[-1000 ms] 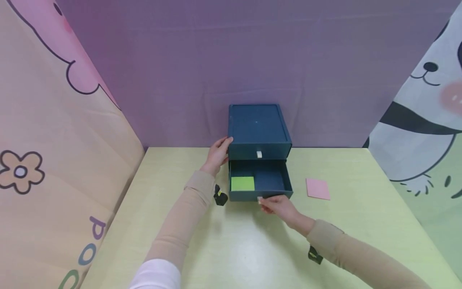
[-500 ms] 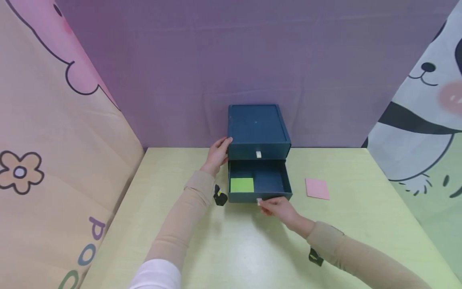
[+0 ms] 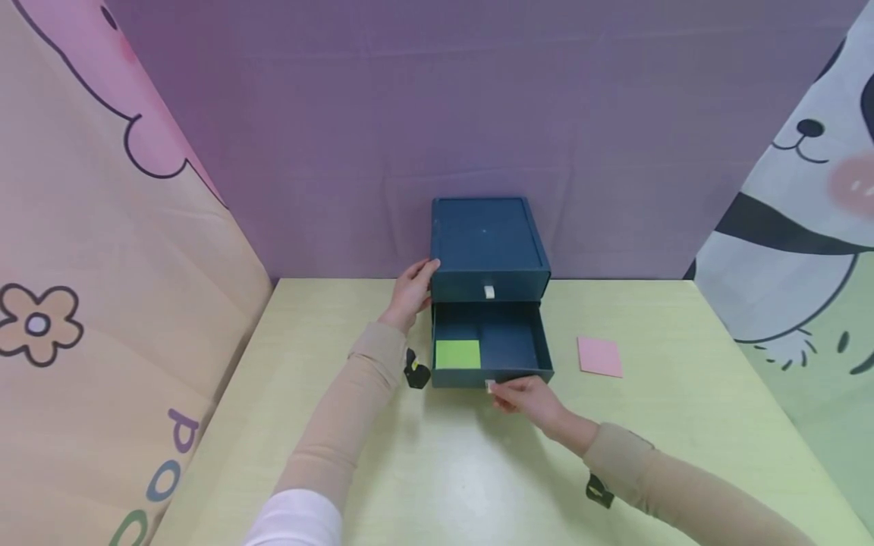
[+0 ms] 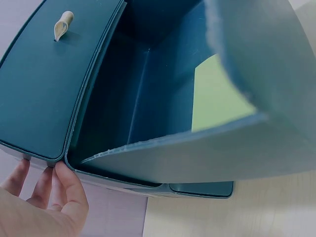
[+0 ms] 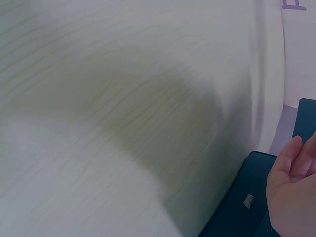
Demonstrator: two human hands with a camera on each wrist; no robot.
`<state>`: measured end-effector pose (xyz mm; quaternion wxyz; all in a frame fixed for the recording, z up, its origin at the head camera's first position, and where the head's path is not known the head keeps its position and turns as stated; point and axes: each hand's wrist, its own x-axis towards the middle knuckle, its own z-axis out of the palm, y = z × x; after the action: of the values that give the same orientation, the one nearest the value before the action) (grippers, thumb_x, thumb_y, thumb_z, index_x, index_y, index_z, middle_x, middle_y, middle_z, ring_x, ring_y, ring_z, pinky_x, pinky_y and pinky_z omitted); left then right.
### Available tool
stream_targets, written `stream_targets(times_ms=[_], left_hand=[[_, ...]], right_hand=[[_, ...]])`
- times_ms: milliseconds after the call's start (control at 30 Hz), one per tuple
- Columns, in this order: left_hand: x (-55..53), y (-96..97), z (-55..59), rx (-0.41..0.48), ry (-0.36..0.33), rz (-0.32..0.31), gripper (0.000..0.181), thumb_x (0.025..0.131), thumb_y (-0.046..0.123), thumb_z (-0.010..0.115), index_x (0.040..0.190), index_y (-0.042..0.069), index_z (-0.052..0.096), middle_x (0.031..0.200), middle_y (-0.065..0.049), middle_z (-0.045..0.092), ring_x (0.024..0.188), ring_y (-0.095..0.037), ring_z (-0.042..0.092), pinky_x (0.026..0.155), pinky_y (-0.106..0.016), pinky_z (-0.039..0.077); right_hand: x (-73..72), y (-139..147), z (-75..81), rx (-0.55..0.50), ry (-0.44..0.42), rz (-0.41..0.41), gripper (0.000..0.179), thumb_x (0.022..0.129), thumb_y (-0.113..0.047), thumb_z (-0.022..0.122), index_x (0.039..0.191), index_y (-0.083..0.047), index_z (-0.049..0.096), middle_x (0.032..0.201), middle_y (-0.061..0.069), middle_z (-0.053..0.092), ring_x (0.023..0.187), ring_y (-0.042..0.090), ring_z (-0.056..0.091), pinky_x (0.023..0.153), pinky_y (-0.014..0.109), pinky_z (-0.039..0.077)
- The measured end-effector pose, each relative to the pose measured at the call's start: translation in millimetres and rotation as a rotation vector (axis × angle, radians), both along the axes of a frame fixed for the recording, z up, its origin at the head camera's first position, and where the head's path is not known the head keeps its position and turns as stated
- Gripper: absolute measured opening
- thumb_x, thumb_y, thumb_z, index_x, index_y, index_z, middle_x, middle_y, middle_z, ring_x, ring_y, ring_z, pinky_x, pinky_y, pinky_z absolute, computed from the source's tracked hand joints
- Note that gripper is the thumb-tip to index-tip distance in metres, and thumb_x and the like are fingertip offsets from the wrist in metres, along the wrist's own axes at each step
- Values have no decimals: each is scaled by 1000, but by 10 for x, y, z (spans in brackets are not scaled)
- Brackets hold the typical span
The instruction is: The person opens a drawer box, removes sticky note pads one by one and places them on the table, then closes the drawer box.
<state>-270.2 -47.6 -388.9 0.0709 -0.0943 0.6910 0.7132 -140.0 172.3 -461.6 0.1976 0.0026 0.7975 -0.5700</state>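
Note:
A dark blue drawer cabinet (image 3: 488,233) stands at the back of the table, one drawer (image 3: 515,345) pulled out below the top one. Inside it, at the front left, lies a green square sticky note (image 3: 458,354). My right hand (image 3: 536,402) pinches the white pull tab (image 3: 490,387) on that drawer's front. My left hand (image 3: 412,292) presses its fingertips against the cabinet's left side, near the front edge, as the left wrist view (image 4: 54,202) confirms. In the right wrist view, my right hand (image 5: 296,192) appears at the right edge, its fingertips partly out of frame.
A pink square sticky note (image 3: 600,356) lies on the pale wooden table (image 3: 451,485), right of the cabinet. The top drawer, with its own white tab (image 3: 488,292), is closed. A lower drawer's tab (image 5: 248,201) shows in the right wrist view. A purple cloth (image 3: 410,114) hangs behind.
The drawer has slid a little farther out toward me, the green sticky note moving with it. My right hand has come slightly nearer on its tab; my left hand has stayed in place.

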Motion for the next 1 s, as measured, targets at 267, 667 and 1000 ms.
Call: stream_targets(times_ms=[267, 667, 1000], left_hand=[[6, -3, -1, -1, -6, -5, 58, 92, 45, 56, 142, 19, 44, 144, -5, 43, 125, -25, 46, 100, -42, 44], [15, -4, -5, -16, -15, -6, 60, 92, 47, 56, 142, 19, 43, 146, -4, 41, 129, -25, 44, 103, -41, 42], [19, -9, -6, -13, -17, -8, 60, 92, 48, 56, 143, 19, 42, 147, -4, 40, 129, -24, 43, 104, -41, 41]], right_hand=[[31, 7, 6, 14, 1, 16, 41, 92, -29, 62, 102, 11, 68, 91, 18, 71, 79, 18, 63, 83, 41, 54], [112, 19, -5, -1, 31, 58, 40, 93, -26, 60, 104, 12, 67, 89, 16, 71, 76, 13, 62, 81, 41, 55], [171, 9, 10, -20, 43, 56, 38, 93, -21, 60, 104, 15, 65, 87, 17, 70, 74, 12, 61, 78, 39, 56]])
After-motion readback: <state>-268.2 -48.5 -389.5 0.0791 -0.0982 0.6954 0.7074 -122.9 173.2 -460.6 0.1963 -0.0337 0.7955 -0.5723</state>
